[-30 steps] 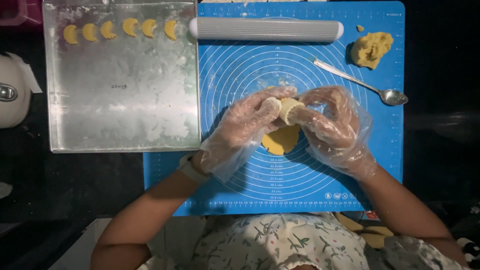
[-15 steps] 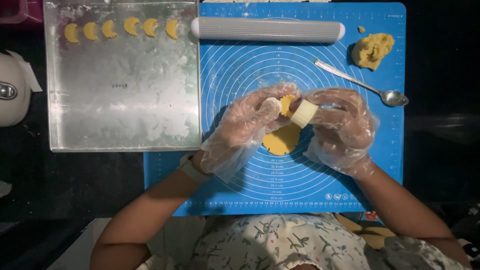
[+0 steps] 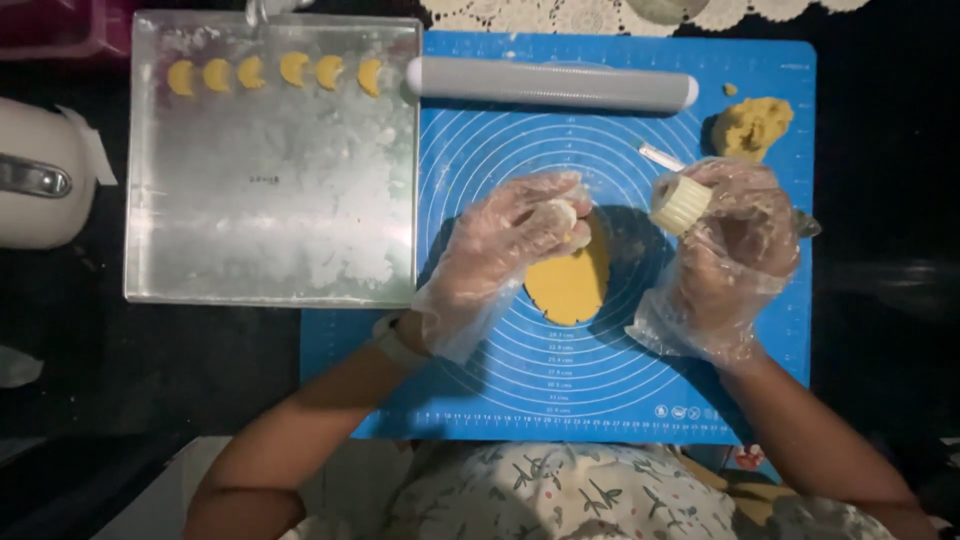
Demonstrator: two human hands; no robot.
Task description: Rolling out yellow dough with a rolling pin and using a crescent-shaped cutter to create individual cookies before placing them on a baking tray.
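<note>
Both hands wear clear plastic gloves over a blue baking mat (image 3: 500, 390). My right hand (image 3: 735, 255) grips a small cream fluted cutter (image 3: 680, 203), lifted above the mat. My left hand (image 3: 500, 250) pinches a small pale dough piece (image 3: 565, 215) at its fingertips, just above a flat yellow dough sheet (image 3: 570, 285) lying at the mat's centre. The two hands are apart, with the dough sheet between them.
A metal baking tray (image 3: 270, 220) left of the mat carries several yellow crescent dough pieces (image 3: 270, 72) along its far edge. A grey rolling pin (image 3: 550, 83) lies across the mat's top. A dough lump (image 3: 752, 125) and a spoon (image 3: 660, 156) sit top right. A white appliance (image 3: 40, 175) stands far left.
The hands were together over the dough, working at the cutter. My right hand has pulled away to the right with the cutter; my left hand keeps the small cut piece.
</note>
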